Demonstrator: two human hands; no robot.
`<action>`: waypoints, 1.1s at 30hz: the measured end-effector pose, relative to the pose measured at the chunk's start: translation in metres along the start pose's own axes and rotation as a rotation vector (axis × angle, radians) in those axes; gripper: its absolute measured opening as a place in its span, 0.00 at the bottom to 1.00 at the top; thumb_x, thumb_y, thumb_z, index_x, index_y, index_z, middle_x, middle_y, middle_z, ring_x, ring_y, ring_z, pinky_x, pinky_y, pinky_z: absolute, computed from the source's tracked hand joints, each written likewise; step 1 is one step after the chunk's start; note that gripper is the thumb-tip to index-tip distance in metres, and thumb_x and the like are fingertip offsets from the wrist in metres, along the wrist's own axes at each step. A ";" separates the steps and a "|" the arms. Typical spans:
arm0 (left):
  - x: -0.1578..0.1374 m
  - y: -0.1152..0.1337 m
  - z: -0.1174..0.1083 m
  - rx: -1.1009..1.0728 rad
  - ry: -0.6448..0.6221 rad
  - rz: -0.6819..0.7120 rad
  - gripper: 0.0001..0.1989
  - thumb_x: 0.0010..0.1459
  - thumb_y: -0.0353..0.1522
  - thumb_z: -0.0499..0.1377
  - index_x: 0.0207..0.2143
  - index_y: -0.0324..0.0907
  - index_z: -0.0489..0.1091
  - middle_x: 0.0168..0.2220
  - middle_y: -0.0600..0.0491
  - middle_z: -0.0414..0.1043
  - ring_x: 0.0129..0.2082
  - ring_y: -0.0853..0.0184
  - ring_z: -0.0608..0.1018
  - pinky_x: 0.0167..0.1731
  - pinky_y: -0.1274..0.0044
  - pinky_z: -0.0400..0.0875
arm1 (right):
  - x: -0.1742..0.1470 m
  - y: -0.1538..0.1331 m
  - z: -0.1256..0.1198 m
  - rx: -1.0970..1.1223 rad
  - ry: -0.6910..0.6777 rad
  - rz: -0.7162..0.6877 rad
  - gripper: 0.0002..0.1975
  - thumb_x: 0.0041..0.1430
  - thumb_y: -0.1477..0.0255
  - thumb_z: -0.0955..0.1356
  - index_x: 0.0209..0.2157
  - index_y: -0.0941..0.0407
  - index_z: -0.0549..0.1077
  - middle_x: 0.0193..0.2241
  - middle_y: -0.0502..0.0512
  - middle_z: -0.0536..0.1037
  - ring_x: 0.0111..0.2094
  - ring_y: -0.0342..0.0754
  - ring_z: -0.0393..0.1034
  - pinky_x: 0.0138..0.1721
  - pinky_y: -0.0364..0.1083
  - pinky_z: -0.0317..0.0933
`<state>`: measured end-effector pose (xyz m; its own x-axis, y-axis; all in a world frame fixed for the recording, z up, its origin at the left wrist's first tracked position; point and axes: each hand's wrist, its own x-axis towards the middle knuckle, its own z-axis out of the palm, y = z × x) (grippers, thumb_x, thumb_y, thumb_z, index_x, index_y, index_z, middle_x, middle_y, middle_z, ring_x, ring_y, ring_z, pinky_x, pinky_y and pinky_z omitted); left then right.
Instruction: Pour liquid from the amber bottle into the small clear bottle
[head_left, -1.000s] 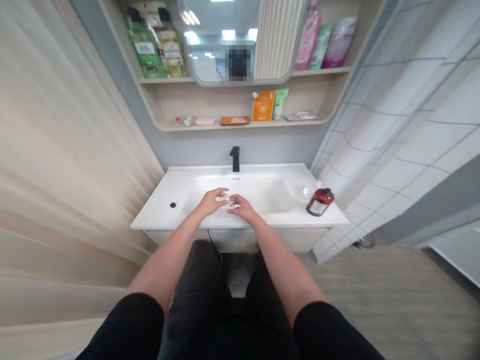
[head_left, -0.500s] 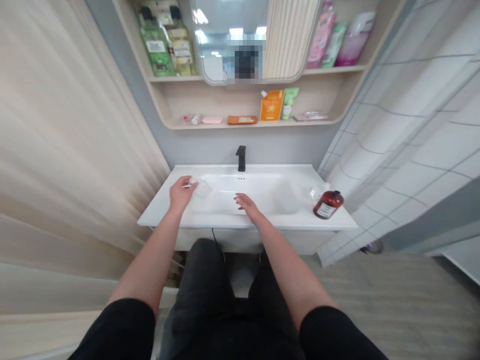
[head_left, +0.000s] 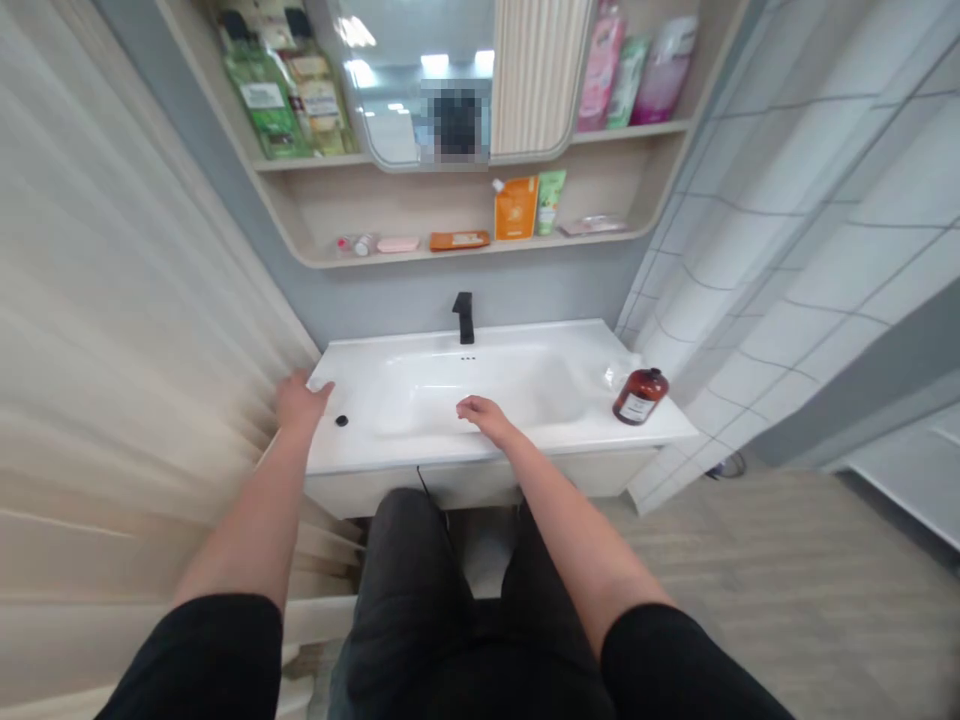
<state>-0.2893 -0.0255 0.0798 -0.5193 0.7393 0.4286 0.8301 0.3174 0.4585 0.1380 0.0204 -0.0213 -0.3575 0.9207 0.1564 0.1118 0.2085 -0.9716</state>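
My left hand is at the left end of the white countertop, against the beige curtain. Its thumb points right, spread from the fingers, which are partly hidden; nothing held can be made out. Just right of it lies a small black cap. Over the front of the white sink basin, my right hand hovers with its fingers curled together, nothing visible in them. An uncapped amber bottle with a white label stands at the counter's right end. Beside it sits a clear plastic thing, too faint to name.
A black faucet rises behind the basin. Above is a wall cabinet shelf holding an orange pouch, a green tube and a pink soap-like bar. The beige curtain borders the left side; a tiled wall borders the right.
My left hand has moved left from the basin's edge to the counter's end; the clear item it held is no longer visible. The black cap now shows. My right hand's fingers have curled more.
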 end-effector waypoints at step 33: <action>-0.164 0.147 0.081 0.130 -0.723 0.361 0.27 0.75 0.52 0.51 0.47 0.46 0.84 0.50 0.41 0.86 0.51 0.51 0.85 0.50 0.66 0.75 | -0.004 -0.145 -0.368 -1.217 0.102 0.606 0.18 0.60 0.71 0.77 0.51 0.60 0.85 0.38 0.67 0.84 0.37 0.57 0.80 0.42 0.52 0.73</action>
<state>-0.0655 -0.0521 0.0133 0.0064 0.9954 -0.0958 0.9611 0.0203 0.2756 0.4648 0.1076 0.1846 0.1029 0.9798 -0.1715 0.9834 -0.1262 -0.1306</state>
